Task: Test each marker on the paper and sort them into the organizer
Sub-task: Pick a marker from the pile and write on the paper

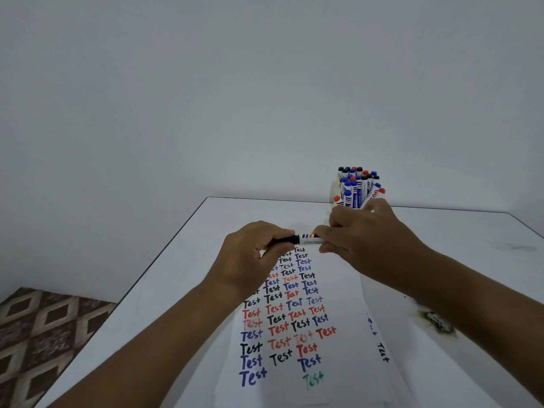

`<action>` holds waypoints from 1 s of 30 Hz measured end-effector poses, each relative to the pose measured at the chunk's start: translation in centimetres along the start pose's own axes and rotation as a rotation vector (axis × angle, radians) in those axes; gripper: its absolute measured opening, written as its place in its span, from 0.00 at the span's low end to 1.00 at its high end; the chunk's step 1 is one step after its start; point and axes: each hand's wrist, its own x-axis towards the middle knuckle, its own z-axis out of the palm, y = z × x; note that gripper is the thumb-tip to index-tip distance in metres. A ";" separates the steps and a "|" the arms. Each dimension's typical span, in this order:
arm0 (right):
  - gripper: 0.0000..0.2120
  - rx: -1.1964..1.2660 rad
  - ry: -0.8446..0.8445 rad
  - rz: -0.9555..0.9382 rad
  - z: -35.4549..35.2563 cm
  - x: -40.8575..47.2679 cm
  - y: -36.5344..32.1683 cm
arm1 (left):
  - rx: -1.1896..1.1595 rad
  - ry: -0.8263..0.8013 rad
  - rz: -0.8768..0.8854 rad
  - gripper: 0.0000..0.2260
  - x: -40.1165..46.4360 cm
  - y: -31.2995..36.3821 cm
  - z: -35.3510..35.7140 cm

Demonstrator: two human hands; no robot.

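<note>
- White paper lies nearest, low in the centre of the frame, on a white surface. It carries rows of the word "Test" in black, red and blue, with one faint green "Test" at the bottom.
- To the lower right, a further "Test" in black runs sideways near the edge of the sheet, and a dark smudge marks the surface just beyond it.
- Above the writing, mid-frame, both hands hold one marker level over the top rows. The left hand has its fingers curled round the black cap end. The right hand pinches the white barrel, which shows red, blue and black stripes; any print on it is too small to read.
- Whether the cap is coming off or going on cannot be told.
- Farthest, at the upper right of the surface against the wall, the organizer is packed with upright markers with black, blue and red caps. Their labels are not legible, and the compartments cannot be made out.
- Judging by the many written words and the crowded organizer, the task looks far along. This marker has yet to be put away, and no loose untested ones are visible.
</note>
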 end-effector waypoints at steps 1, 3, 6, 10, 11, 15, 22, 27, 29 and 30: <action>0.14 -0.003 -0.003 0.003 0.0 0.0 -0.1 | -0.007 -0.005 -0.006 0.09 0.0 0.0 0.0; 0.13 -0.005 -0.004 0.012 0.1 0.1 -0.2 | -0.026 0.005 -0.013 0.09 -0.1 0.1 0.1; 0.14 0.003 0.005 0.020 0.1 0.2 -0.3 | -0.035 0.037 -0.018 0.08 0.0 0.2 0.2; 0.14 0.020 0.005 0.036 0.3 0.3 -0.6 | -0.048 0.084 0.004 0.08 0.2 0.0 0.6; 0.14 0.026 0.006 0.040 0.4 0.3 -0.6 | -0.052 0.096 0.020 0.08 0.3 0.1 0.6; 0.14 0.035 -0.001 0.055 0.7 0.2 -0.7 | -0.058 0.139 0.065 0.07 0.8 0.5 0.7; 0.14 0.060 0.034 0.102 1.1 0.2 -0.9 | -0.111 0.207 0.025 0.07 0.7 1.2 1.3; 0.14 0.073 0.064 0.084 0.7 0.3 -0.9 | -0.274 0.207 -0.119 0.13 0.3 1.8 1.6; 0.12 0.052 0.072 0.065 0.3 0.4 -0.8 | -0.283 0.201 -0.126 0.12 0.2 1.8 1.8; 0.12 0.041 0.072 0.059 0.2 0.3 -0.8 | -0.286 0.190 -0.125 0.12 0.1 1.8 1.8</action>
